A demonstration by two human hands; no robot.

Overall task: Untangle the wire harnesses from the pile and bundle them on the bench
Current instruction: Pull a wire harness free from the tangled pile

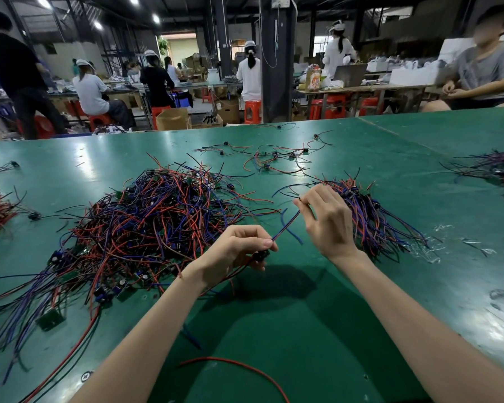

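I had one wire harness [285, 226] lifted just above the green counter [303, 301], stretched between my two hands. My left hand [239, 248] pinched it between thumb and forefinger right by its small black connector [261, 255]. My right hand [326, 225] pinched the far end of the leads with its fingertips, the other fingers loosely curled. One blue lead hung free below the taut ones.

The tangled pile [157, 216] of red, blue and black wires lay on the counter to my left, and a few strands trailed from under my left hand back towards it. The bundle [373, 225] of harnesses already straightened lay just behind my right hand, its wires running roughly the same way.

To do this step well, I judged I should hold firm at the connector and let the right fingertips slide along the leads, not tug. That would bring the stray blue lead in with the rest without stressing the joints at the connector. I couldn't tell whether the strands trailing to the pile belonged to this harness. So I thought it best to lift slowly and watch whether the pile moved with it. Once free, the harness belonged on the bundle with its connector at the same end as the others
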